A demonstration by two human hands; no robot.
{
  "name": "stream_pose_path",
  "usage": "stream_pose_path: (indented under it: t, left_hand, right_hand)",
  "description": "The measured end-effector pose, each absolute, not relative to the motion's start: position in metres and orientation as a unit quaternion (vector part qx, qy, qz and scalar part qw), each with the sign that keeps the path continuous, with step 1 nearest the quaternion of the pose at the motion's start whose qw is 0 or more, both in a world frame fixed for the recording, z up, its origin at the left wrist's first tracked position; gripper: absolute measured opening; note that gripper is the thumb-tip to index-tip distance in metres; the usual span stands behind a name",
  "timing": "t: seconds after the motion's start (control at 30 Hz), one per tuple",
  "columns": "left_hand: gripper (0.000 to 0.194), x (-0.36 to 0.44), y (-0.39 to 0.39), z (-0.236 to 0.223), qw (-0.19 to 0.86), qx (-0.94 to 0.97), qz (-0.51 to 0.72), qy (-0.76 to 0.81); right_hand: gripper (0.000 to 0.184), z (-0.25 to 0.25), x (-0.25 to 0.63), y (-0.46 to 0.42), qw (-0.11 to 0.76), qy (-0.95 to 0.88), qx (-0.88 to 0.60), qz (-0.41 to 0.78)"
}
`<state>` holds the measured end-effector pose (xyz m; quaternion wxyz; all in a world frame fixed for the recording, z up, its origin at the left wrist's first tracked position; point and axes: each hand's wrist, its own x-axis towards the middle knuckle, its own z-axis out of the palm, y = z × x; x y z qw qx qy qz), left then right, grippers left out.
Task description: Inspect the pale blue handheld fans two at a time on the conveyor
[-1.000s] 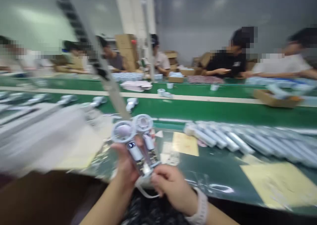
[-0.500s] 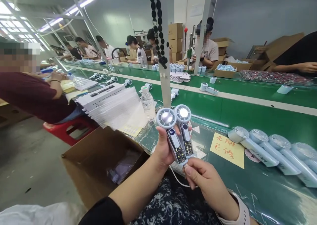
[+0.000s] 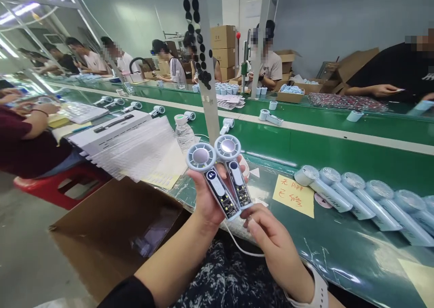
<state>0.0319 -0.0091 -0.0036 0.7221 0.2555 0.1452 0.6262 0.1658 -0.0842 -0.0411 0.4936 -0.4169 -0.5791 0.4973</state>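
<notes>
My left hand [image 3: 206,199] is closed around two light-blue handheld fans side by side, heads up, with circuit boards exposed in their handles. The left fan [image 3: 217,191] has a lit number on its round display; on the right fan [image 3: 238,181] the display is dark. My right hand [image 3: 267,231] has its fingers curled together at the lower end of the right fan. What its fingertips hold, if anything, is hidden. A white cable [image 3: 237,248] curves from beneath the fans to under my right hand.
A row of light-blue fans [image 3: 359,190] lies at right beside a yellow handwritten note [image 3: 293,196]. A plastic bottle [image 3: 185,129], a stack of white sheets [image 3: 135,140] and an open cardboard box [image 3: 111,235] are at left. Co-workers sit along the green conveyor belt [image 3: 305,140].
My view has turned right, so most things sit further left. Both fans have moved with my left hand, their heads slightly further apart. My right hand stays by their lower ends.
</notes>
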Motion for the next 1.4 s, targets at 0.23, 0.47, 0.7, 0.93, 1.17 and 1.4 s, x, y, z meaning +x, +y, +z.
stream_pose_path:
  t: [0.23,0.47,0.7,0.93,1.17,1.4]
  left_hand:
    - [0.063,0.036,-0.015,-0.007,0.683,0.326,0.636,0.150]
    - [0.065,0.037,-0.019,-0.012,0.686,0.346,0.620,0.161]
    - [0.067,0.040,-0.019,-0.021,0.663,0.379,0.621,0.178]
    - [0.053,0.020,-0.013,-0.010,0.667,0.359,0.623,0.193]
    - [0.047,0.020,-0.023,-0.020,0.697,0.494,0.463,0.236]
    - [0.045,0.027,-0.009,-0.021,0.728,0.361,0.492,0.313]
  right_hand:
    - [0.048,-0.050,0.149,-0.084,0.539,-0.425,-0.416,0.597]
    - [0.052,-0.046,0.154,-0.087,0.519,-0.429,-0.412,0.613]
    - [0.049,-0.049,0.151,-0.089,0.518,-0.437,-0.440,0.589]
    - [0.035,-0.033,0.195,-0.077,0.526,-0.589,-0.521,0.324]
    - [0.045,-0.041,0.200,-0.063,0.526,-0.536,-0.382,0.539]
    - [0.041,-0.034,0.207,-0.072,0.597,-0.375,-0.378,0.599]
